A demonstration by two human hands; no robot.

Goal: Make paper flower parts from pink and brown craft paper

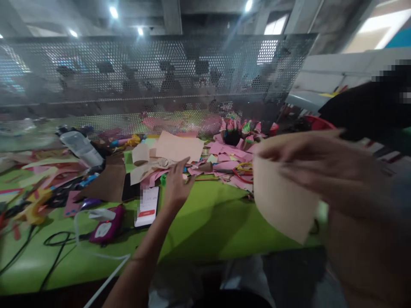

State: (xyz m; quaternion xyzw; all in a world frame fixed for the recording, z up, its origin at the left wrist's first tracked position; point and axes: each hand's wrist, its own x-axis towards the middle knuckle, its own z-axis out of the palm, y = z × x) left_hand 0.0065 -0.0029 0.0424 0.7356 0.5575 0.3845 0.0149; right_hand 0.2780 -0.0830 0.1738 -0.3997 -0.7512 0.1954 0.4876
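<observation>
My right hand (330, 169), blurred and close to the camera, pinches the top edge of a curling beige sheet of paper (282, 196). The sheet hangs down over the front edge of the green table. Over the table's middle, my left hand (178, 182) reaches forward with its fingers apart and nothing visible in them. It is beside several paper scraps and just right of a phone (147, 207) with a lit screen. A larger pale pink sheet (179, 147) lies beyond its fingertips, and scissors (244, 171) with red and yellow handles lie among pink scraps to its right.
A perforated metal panel (144, 77) closes off the table's back. On the left are a clear bottle (81, 147), a yellow glue gun (37, 205), a purple cabled device (107, 224) and brown paper (107, 182). A person's dark sleeve (362, 107) shows at right.
</observation>
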